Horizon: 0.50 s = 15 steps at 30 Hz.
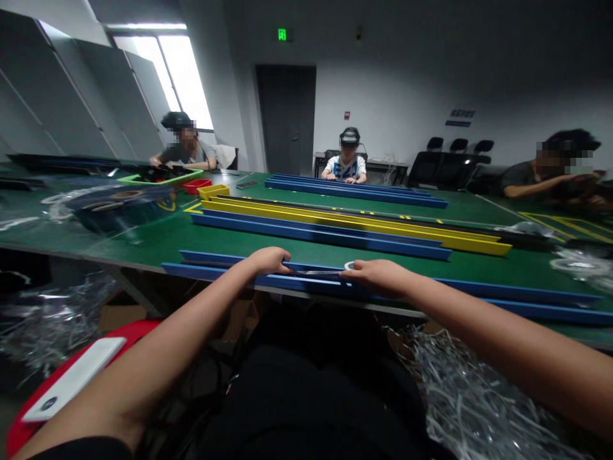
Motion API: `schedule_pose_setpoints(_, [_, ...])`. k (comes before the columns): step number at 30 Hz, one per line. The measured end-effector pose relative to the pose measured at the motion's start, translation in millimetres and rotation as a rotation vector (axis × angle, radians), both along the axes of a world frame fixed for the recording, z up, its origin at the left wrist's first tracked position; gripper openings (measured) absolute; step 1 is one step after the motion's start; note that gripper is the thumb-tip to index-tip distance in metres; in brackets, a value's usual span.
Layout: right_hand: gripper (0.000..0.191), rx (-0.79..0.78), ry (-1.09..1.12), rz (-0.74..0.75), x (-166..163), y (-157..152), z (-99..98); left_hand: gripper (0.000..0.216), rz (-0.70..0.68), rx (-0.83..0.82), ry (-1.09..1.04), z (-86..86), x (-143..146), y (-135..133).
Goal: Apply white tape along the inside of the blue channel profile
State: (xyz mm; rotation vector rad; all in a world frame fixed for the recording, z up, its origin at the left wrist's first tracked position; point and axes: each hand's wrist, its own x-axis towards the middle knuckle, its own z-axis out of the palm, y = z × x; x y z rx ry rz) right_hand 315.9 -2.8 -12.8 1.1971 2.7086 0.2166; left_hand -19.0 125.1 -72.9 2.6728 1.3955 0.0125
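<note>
A long blue U-shaped channel (517, 291) lies along the near edge of the table, running under both my hands. Over it, my left hand (271, 260) pinches one end of a thin strip (316, 273) between thumb and fingers. My right hand (380, 275) is closed at the strip's other end, with a small white ring (349, 265), like a roll of tape, at its fingertips. The strip is stretched nearly level between the two hands. Its exact kind is too small to make out.
Beyond lie another blue channel (316, 235), a yellow channel (479, 243) and more blue channels (354, 190). Reels in plastic film (119, 207), a yellow bin (213, 191) and a red bin (195, 186) stand left. Several people sit around the table. Shredded scrap (469, 390) lies below right.
</note>
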Motion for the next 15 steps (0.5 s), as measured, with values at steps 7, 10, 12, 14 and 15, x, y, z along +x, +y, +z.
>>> schedule_pose_setpoints(7, [0.052,0.002,-0.199,0.000,3.1,7.3,9.1,0.041,0.002,0.004,-0.013,-3.5,-2.2,2.7])
schedule_pose_setpoints(10, [0.048,0.008,-0.264,-0.035,-9.2,5.4,7.7,0.042,0.003,0.004,-0.015,-3.6,-2.8,2.9])
schedule_pose_setpoints(12, [0.045,-0.005,-0.286,-0.061,-17.5,3.9,7.5,0.043,0.013,-0.001,-0.015,-3.1,-3.1,2.5])
schedule_pose_setpoints(14, [0.045,-0.026,-0.305,-0.082,-24.8,2.8,7.9,0.042,0.019,-0.003,-0.017,-2.4,-3.0,1.8])
schedule_pose_setpoints(15, [0.047,-0.033,-0.315,-0.092,-27.8,2.4,8.0,0.043,0.021,-0.003,-0.016,-2.1,-2.9,1.4])
